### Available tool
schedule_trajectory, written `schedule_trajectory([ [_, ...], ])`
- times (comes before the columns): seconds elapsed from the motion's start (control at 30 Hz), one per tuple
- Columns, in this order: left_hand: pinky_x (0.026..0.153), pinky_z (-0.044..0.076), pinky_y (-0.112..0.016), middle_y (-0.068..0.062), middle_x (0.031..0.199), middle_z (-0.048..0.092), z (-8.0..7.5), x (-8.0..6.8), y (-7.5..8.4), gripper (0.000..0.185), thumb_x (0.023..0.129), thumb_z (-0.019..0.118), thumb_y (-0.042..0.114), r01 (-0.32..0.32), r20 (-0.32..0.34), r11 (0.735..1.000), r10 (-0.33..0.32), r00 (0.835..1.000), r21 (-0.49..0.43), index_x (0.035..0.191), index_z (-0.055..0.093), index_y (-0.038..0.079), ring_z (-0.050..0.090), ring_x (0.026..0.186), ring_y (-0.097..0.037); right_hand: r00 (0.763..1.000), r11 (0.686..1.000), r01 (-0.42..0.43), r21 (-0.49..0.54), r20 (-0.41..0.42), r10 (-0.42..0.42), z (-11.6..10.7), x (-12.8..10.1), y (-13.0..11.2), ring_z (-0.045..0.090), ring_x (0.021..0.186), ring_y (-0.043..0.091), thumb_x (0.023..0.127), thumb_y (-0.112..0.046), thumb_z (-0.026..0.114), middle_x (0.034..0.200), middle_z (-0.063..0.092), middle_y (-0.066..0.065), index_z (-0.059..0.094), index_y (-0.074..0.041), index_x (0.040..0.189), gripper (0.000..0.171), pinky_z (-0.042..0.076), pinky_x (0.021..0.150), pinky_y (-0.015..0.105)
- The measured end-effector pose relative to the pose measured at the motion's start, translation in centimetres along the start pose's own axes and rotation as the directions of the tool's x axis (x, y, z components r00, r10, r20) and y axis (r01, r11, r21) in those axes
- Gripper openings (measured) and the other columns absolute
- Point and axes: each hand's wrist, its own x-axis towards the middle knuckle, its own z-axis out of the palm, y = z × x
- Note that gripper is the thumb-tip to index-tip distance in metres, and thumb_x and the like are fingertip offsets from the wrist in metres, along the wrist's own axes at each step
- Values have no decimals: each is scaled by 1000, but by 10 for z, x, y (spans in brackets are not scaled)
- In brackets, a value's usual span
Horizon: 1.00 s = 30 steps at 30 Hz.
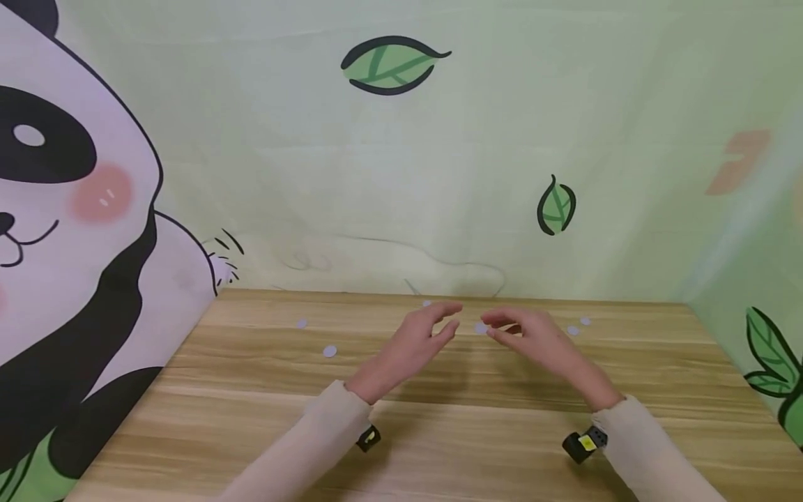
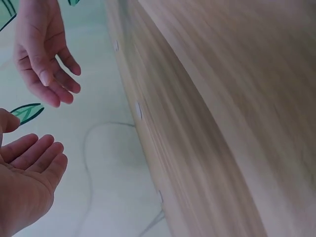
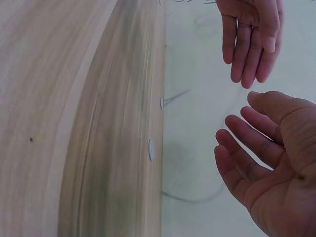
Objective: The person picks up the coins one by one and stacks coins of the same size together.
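Observation:
Both hands hover over the wooden table [image 1: 401, 425], facing each other with a small gap between the fingertips. My left hand [image 1: 410, 346] is left of centre, its fingers loosely bent and holding nothing. Opposite it, my right hand [image 1: 533, 337] is likewise relaxed, and its palm shows bare in the right wrist view. Behind the right fingertips lies a small pale round disc [image 1: 480, 328]. Another disc [image 1: 426, 304] shows just past the left hand. Neither hand touches anything.
More pale discs lie on the table: one disc [image 1: 330, 351] and a farther disc [image 1: 302, 323] at left, plus two discs [image 1: 573, 330] at right. A pale green backdrop [image 1: 282, 139] with a printed panda and leaves rises behind the table's back edge.

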Motion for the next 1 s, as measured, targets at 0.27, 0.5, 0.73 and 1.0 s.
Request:
schedule_trajectory([
  [0.27,106,47,-43,-7,141,61,6,5,-1,39,107,55,27,38,-49,987,-46,998,-157,141,59,9,57,130,-24,999,999,-37,7,-23,37,-1,2,6,67,111,30,100,-14,66,123,71,13,70,-2,124,27,55,91,47],
  [0.5,102,50,-36,-10,133,66,13,16,-9,39,104,62,24,71,-87,951,-102,991,-300,135,62,2,62,123,-23,996,997,-76,21,-36,77,-1,10,14,66,113,31,100,-14,66,125,69,15,68,0,127,30,54,94,48],
  [0.73,99,52,-38,-14,132,66,23,28,-23,40,99,69,28,123,-87,924,-165,982,-362,132,65,5,64,121,-25,995,995,-93,38,-43,95,2,15,36,67,112,33,99,-14,68,124,69,19,68,2,126,32,54,95,48],
  [1.0,93,55,-37,-16,125,69,33,42,-33,39,96,74,25,162,-96,924,-207,974,-345,127,68,2,67,114,-25,984,983,-170,67,-52,173,7,19,56,66,113,33,99,-19,69,122,70,17,67,3,128,36,54,94,46],
])
